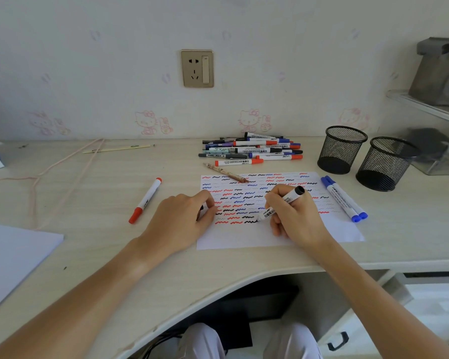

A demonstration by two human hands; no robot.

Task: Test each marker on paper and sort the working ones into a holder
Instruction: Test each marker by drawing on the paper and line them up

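One black-capped marker (280,206) slants across the sheet of paper (278,239), its tip down on the paper at the end of a black squiggle in the lowest row of red, blue and black test marks. The right hand (293,216) is closed around the marker's barrel, the cap end sticking up past the knuckles. The left hand (182,218) rests at the paper's left edge, fingers curled shut around something small and dark that cannot be identified.

Just right of the paper lie two blue markers (344,199) side by side, and beyond them, further right and towards the wall, stand two black mesh holders (341,149); whether anything is inside them cannot be told. Behind the paper's far edge sits a pile of markers (252,150) with red, blue and black caps, and a brown patterned pen (227,173) lies across the paper's top left corner. Left of the paper, a red marker (145,200) lies alone on the pale wood tabletop (88,203).
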